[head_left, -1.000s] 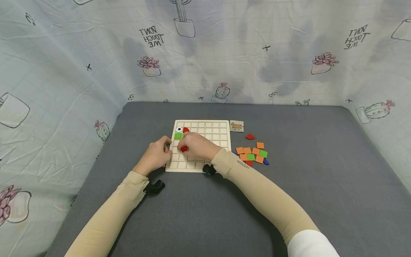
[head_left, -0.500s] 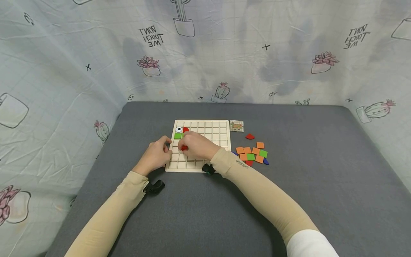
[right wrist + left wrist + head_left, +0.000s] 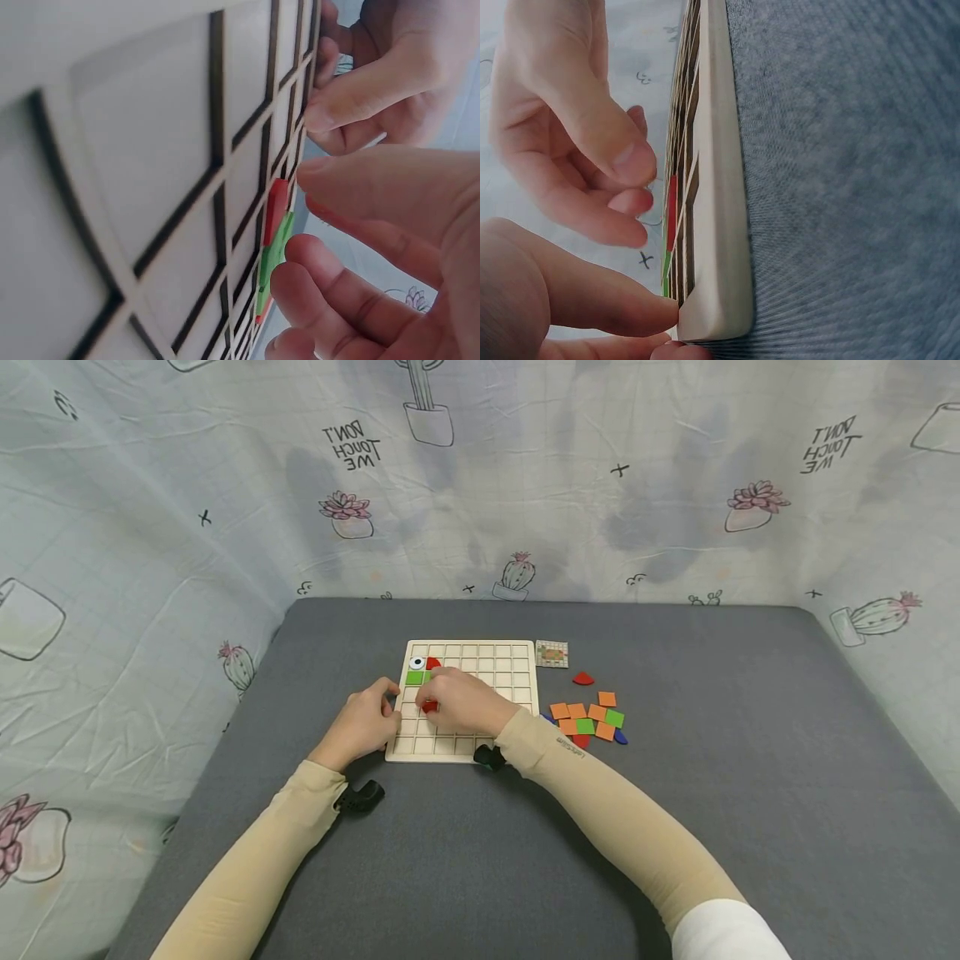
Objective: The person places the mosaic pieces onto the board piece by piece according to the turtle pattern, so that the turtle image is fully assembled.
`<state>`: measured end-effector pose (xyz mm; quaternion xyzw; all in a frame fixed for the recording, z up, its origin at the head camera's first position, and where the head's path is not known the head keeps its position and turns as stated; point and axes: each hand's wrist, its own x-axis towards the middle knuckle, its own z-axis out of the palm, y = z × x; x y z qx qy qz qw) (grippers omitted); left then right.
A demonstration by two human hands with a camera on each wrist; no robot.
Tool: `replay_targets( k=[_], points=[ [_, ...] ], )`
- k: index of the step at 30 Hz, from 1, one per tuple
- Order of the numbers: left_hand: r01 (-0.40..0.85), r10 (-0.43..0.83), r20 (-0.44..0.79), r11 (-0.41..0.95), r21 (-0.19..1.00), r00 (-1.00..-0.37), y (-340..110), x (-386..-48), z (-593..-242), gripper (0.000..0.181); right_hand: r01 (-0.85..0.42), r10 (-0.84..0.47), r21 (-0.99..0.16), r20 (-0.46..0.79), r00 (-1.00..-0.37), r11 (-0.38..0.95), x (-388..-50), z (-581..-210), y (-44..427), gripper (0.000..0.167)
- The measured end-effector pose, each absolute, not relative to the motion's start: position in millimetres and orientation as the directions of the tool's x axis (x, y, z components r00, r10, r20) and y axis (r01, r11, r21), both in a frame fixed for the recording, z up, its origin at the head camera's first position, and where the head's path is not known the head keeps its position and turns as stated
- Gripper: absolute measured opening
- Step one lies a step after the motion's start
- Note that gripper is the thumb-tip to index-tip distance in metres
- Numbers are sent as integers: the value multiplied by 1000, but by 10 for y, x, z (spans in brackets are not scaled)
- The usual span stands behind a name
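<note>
A pale wooden grid board (image 3: 480, 653) lies on the grey table. The left hand (image 3: 362, 723) grips its left edge; in the left wrist view the left thumb and fingers (image 3: 607, 300) pinch the rim near a corner. Over the board's left part hovers the right hand (image 3: 468, 702), fingers loosely bent, and the right wrist view shows nothing between them. Just by its fingertips a red piece (image 3: 276, 210) sits in a cell beside green pieces (image 3: 271, 251). At the board's upper left are a white eye piece (image 3: 417, 663), another red piece (image 3: 433, 663) and a green square (image 3: 414, 677).
Right of the board lie orange squares (image 3: 607, 699), green squares (image 3: 614, 718), red pieces (image 3: 582, 678) and blue pieces (image 3: 620, 737). A small patterned card (image 3: 552, 653) touches or nearly touches the board's upper right corner. A printed cloth (image 3: 570, 460) hangs behind the table.
The red piece under the right hand, higher and nearer the fingertips a second ago, now shows slightly lower within the fingers' shadow. Both hands have barely moved.
</note>
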<state>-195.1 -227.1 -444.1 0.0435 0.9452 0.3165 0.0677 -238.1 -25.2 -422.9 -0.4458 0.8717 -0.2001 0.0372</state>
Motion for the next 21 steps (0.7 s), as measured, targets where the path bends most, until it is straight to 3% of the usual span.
replay_targets(
  k=[8, 21],
  points=[
    [39, 127, -103, 796, 604, -986, -2267, -1954, -4433, 36, -769, -787, -370, 141, -601, 521, -2336, -4199, -144, 16],
    [37, 124, -103, 796, 604, -987, -2266, -1943, -4414, 37, -692, -712, -418, 138, -688, 588, -2236, -4103, 111, 21]
  ],
)
